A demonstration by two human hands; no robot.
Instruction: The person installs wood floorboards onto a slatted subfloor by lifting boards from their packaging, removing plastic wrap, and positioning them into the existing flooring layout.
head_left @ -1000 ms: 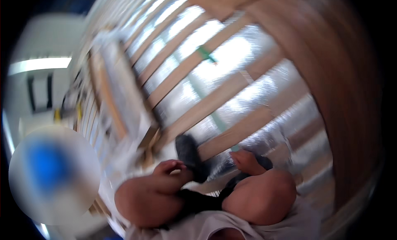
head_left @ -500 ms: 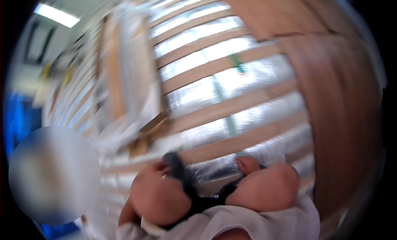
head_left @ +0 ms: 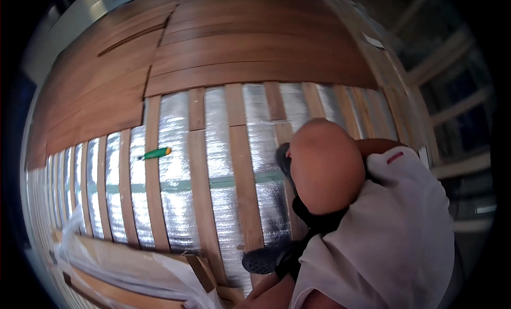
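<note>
My right arm (head_left: 380, 146) passes behind my raised knee (head_left: 327, 165). Of my right hand, only what may be fingertips (head_left: 288, 151) shows at the knee's left edge, beside a dark shoe; anything in its fingers is hidden. My left hand is out of sight; bare skin (head_left: 266, 294) at the lower edge could be arm or leg. Left of my knees, a tool with a green handle and orange end (head_left: 157, 153) lies across a wooden batten (head_left: 154, 181). Silvery foil sheeting (head_left: 175, 165) shows between the battens. Beneath me is a dark clog with holes (head_left: 261, 260).
Reddish-brown floorboards (head_left: 255, 53) cover the far side, with a stepped edge at the left. A thin dark strip (head_left: 130, 40) lies on them. Long boards in clear plastic wrap (head_left: 143, 274) rest at the lower left. Wooden framing with glass panes (head_left: 458, 112) stands at the right.
My view has swung right, so the floorboards now lie ahead and the wrapped boards sit at the lower left. My left hand has gone out of view; my right is mostly behind the knee.
</note>
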